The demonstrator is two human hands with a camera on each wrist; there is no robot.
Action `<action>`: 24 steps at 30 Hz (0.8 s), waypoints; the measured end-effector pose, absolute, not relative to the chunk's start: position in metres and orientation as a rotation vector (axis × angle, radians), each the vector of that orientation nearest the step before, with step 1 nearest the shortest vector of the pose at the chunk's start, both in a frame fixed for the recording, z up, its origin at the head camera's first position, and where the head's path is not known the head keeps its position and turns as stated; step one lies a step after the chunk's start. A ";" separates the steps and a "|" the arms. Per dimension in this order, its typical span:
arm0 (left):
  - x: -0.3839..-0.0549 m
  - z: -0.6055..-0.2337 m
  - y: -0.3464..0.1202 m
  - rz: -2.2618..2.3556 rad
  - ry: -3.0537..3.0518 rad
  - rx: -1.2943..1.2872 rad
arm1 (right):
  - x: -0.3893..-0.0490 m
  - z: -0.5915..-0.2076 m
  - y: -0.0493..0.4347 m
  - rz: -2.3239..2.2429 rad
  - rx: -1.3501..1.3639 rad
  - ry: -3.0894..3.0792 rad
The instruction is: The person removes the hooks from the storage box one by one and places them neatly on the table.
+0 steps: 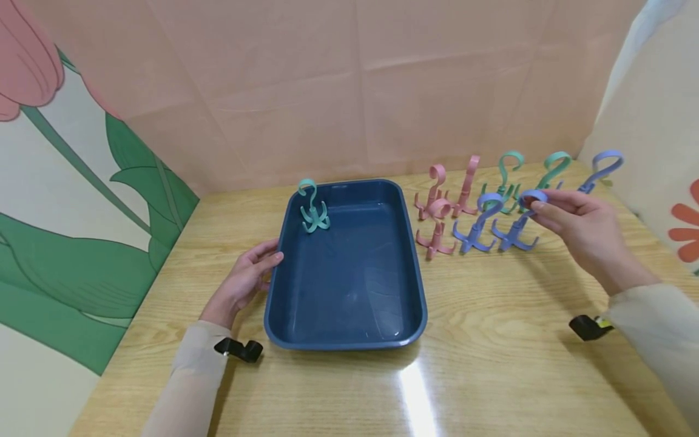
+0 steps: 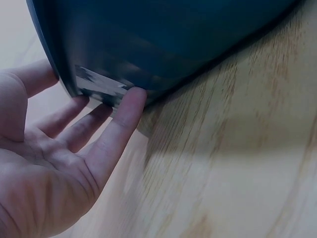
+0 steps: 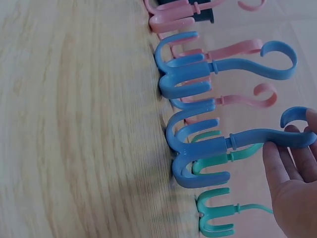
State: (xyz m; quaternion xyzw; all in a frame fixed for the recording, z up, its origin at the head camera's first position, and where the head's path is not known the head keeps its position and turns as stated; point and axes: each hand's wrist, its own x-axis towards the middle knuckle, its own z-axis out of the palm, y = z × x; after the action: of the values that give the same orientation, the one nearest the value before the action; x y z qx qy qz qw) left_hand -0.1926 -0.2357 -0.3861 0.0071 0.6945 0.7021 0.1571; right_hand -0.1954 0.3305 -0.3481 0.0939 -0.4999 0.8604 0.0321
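Note:
My left hand (image 1: 248,279) holds the left side of a dark blue tray (image 1: 420,303), thumb at the rim and fingertips against the outer wall (image 2: 163,64). In the tray's far left corner sits a green multi-claw hook (image 1: 315,217). Over on the right, my right hand (image 1: 581,227) pinches the curved top of a blue multi-claw hook (image 1: 513,235). Seen from the right wrist, this blue hook (image 3: 203,146) is upright, its claws at the tabletop and the fingers (image 3: 277,168) around its curl. Another blue hook (image 1: 474,235) stands just left of it.
Three pink hooks (image 1: 435,240) stand close to the tray's right side. Behind the blue ones are two green hooks (image 1: 505,185), with a further blue hook (image 1: 601,170) at the far right. A pink covering (image 1: 360,91) rises behind the wooden table (image 1: 480,364).

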 end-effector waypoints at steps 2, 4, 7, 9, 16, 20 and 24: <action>-0.192 -0.385 -0.236 2.010 1.986 0.012 | -0.196 -0.347 0.329 2.675 0.288 -1.505; -0.193 -0.386 -0.237 2.006 1.992 0.015 | -0.198 -0.348 0.329 2.696 0.280 -1.477; -0.193 -0.386 -0.237 2.005 1.997 0.012 | -0.199 -0.348 0.328 2.720 0.279 -1.444; -0.193 -0.386 -0.237 2.001 2.000 0.019 | -0.199 -0.348 0.329 2.731 0.284 -1.430; -0.193 -0.386 -0.237 2.001 1.990 0.019 | -0.198 -0.352 0.334 2.696 0.296 -1.512; -0.193 -0.386 -0.237 2.001 1.987 0.018 | -0.196 -0.357 0.339 2.663 0.296 -1.564; -0.193 -0.385 -0.237 1.997 1.992 0.017 | -0.193 -0.360 0.342 2.661 0.292 -1.557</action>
State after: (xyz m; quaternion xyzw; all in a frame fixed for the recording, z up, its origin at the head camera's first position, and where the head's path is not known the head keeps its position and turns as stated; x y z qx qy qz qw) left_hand -0.1930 -0.2366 -0.3850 0.0058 0.6971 0.6989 0.1599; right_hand -0.1925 0.3419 -0.3596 0.0943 -0.5027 0.8590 0.0224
